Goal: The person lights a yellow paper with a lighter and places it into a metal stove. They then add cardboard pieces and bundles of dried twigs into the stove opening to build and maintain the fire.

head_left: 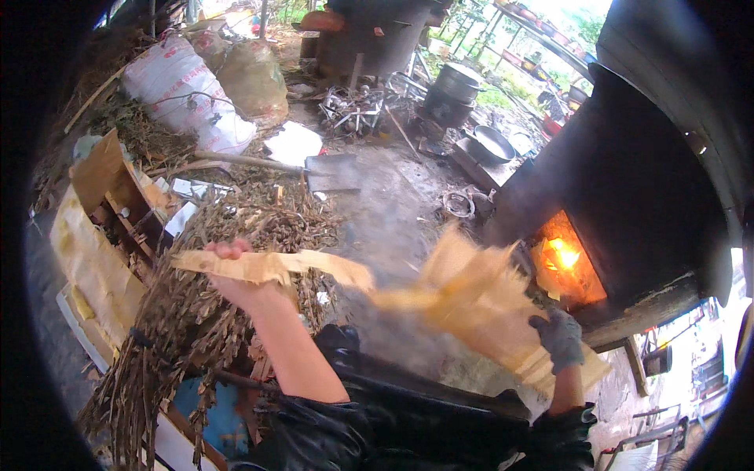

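Open floor (393, 200) is left between shovel (333, 174) and stove (636, 188), passable up the middle! Lower down, the way is barred by cardboard (488, 318), held across by the right hand (560, 340). At left, low passage is blocked by brush (184, 337); inside the stove, by fire (562, 254).

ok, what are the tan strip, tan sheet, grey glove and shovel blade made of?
Tan strip and tan sheet: likely cardboard, matte; ragged, fibrous-looking edges, though blur leaves thin wood possible.
Grey glove: probably fabric, matte, following the hand's shape; a coating can't be judged.
Shovel blade: probably metal, dull; a flat grey plate.
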`<state>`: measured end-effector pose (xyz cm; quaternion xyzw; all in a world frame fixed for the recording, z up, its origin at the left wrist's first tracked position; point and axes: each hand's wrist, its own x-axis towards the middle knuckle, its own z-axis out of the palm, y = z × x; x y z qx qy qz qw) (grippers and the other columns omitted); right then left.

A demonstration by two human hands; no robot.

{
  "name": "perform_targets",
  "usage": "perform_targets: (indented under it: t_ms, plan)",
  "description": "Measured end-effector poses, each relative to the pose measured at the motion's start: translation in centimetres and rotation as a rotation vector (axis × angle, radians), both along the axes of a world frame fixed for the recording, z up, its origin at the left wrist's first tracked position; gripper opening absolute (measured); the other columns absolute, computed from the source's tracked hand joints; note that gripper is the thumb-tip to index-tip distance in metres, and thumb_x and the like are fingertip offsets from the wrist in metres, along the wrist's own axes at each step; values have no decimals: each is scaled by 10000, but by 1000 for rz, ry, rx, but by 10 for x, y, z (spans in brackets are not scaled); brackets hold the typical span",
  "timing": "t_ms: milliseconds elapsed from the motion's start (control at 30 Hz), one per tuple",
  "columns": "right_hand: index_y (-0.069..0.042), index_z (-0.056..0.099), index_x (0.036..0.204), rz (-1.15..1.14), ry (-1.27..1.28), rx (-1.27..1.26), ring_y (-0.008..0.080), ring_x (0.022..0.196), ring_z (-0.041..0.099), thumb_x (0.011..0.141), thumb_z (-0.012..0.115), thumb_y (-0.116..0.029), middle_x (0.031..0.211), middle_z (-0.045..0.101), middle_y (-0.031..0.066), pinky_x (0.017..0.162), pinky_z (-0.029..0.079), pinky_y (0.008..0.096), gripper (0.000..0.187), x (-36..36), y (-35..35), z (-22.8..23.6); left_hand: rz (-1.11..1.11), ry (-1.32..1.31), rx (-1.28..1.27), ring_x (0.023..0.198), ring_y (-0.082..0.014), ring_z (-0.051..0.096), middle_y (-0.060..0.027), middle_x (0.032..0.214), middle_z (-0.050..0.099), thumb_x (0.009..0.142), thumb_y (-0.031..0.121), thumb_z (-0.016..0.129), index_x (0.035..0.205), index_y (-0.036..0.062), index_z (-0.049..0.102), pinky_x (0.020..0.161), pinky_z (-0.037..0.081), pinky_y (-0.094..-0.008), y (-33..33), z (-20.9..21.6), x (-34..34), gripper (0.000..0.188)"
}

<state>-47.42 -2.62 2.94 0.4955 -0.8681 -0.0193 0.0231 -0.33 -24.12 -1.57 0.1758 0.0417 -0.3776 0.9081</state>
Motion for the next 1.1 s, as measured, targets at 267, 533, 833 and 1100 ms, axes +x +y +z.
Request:
perform_targets:
  t_ms: [267, 533, 833, 1100]
  plan:
    - [-53, 642, 1156, -142, -149, -186, 378, 1060, 607, 841, 655, -427, 1105, 652, 211, 892, 473, 445, 489, -19, 31, 21, -274, -211, 219, 1079, -262, 560, -126, 1178, 519, 981, 303, 524, 1315, 60, 433, 841, 509, -398, -13, -11, -34, 423]
    - [-29, 615, 1197, -9, -334, -495, 370, 1084, 603, 848, 637, -485, 1165, 634, 214, 943, 453, 416, 575, 34, -75, 20, -1242, -645, -14, 954, -220, 613, -102, 1086, 646, 978, 301, 546, 1259, -18, 526, 869, 486, -351, -10, -24, -140, 426]
    - [31, 636, 1058, 164, -956, -636, 204, 845, 597, 875, 672, -398, 923, 682, 130, 791, 475, 335, 468, 87, -143, 15, -1189, -812, 236, 949, -122, 574, -42, 1066, 641, 912, 242, 639, 1197, -14, 595, 843, 446, -253, -10, -31, -179, 386]
    - [26, 575, 1185, 284, -524, -787, 191, 898, 602, 862, 704, -309, 1036, 637, 137, 812, 496, 317, 483, 76, -148, -7, -975, -886, 132, 918, -115, 564, -31, 981, 624, 859, 186, 680, 955, -6, 692, 772, 463, -275, -13, -38, -193, 215]
